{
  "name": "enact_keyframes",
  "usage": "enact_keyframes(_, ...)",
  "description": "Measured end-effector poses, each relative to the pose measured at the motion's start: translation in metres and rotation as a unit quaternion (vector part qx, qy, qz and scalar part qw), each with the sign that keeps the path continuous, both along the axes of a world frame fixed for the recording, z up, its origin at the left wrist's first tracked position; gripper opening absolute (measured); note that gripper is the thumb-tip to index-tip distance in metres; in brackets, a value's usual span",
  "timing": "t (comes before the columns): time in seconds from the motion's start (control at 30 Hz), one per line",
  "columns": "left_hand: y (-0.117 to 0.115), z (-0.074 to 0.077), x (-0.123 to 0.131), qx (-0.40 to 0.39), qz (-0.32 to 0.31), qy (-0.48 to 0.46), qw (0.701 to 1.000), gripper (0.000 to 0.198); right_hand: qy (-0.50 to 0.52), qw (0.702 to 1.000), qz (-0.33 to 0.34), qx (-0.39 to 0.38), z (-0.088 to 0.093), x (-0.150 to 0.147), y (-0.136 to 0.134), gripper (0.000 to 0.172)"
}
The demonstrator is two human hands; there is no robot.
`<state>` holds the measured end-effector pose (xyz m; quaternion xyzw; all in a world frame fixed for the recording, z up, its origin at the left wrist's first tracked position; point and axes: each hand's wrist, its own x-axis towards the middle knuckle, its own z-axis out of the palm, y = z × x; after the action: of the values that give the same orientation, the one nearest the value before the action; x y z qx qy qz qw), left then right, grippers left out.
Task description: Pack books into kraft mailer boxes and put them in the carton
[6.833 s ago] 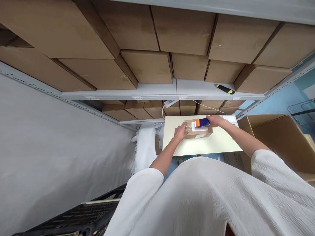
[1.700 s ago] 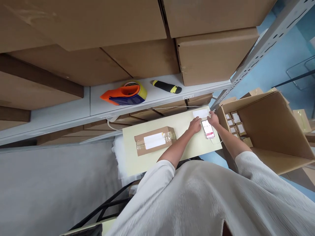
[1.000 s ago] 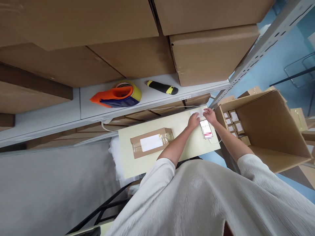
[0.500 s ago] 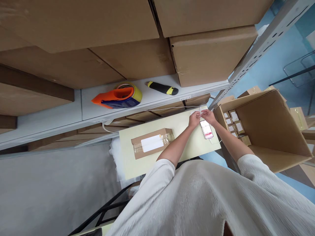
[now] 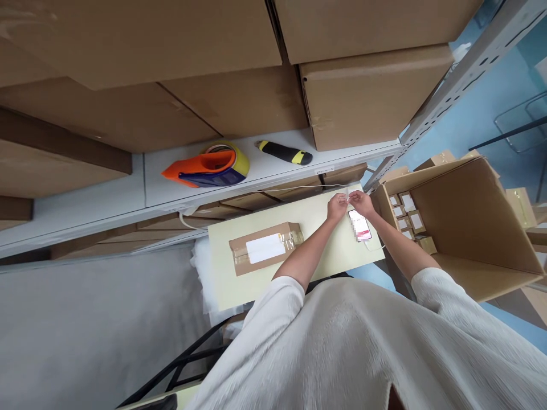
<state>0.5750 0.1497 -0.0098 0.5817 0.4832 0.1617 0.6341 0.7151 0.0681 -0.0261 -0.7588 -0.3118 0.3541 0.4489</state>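
Note:
My left hand (image 5: 337, 206) and my right hand (image 5: 360, 203) meet at the far right end of the cream tabletop (image 5: 222, 290). Their fingertips are pinched close together around a small white strip (image 5: 347, 197), too small to tell its kind. Just below my right hand lies a phone (image 5: 359, 226) with its screen lit and a white cable plugged in. A taped cardboard box (image 5: 265, 248) with a white label rests on the table, left of my forearms.
Above the table, a shelf (image 5: 171, 195) carries large cartons (image 5: 376, 99), an orange and blue tape dispenser (image 5: 207, 166) and a black and yellow utility knife (image 5: 284, 152). On the right stands an open carton (image 5: 474, 222) with several small labelled boxes (image 5: 416, 219) inside.
Both hands stay pinched in the same place. Less of the white strip shows between them now. The whole view has shifted slightly.

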Motion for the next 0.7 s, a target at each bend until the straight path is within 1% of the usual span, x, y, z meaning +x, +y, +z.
enact_keyframes(0.1, 0.002, 0.000, 0.000, 0.000, 0.015, 0.024, 1.000, 0.028, -0.015, 1.000, 0.017, -0.004, 0.003, -0.005, 0.000, 0.021)
enact_keyframes(0.2, 0.006, 0.000, 0.000, -0.002, 0.046, 0.081, 0.996, 0.026, -0.034, 0.998, 0.048, 0.014, 0.009, -0.012, -0.002, 0.024)
enact_keyframes(0.3, 0.010, 0.002, 0.000, 0.000, 0.078, 0.133, 0.988, 0.028, -0.068, 0.995, 0.068, 0.021, 0.015, -0.019, -0.004, 0.028)
enact_keyframes(0.37, 0.011, 0.004, -0.001, 0.002, 0.085, 0.153, 0.985, 0.029, -0.087, 0.994, 0.070, 0.012, 0.017, -0.024, -0.004, 0.028)
enact_keyframes(0.43, 0.011, 0.006, -0.001, 0.000, 0.088, 0.157, 0.984, 0.030, -0.096, 0.993, 0.064, 0.002, 0.017, -0.028, -0.003, 0.028)
enact_keyframes(0.53, 0.010, 0.009, -0.001, -0.010, 0.093, 0.138, 0.986, 0.029, -0.097, 0.994, 0.057, -0.001, 0.016, -0.033, -0.001, 0.028)
enact_keyframes(0.7, 0.010, 0.007, -0.001, -0.015, 0.096, 0.112, 0.989, 0.034, -0.107, 0.993, 0.058, 0.004, 0.017, -0.035, -0.001, 0.030)
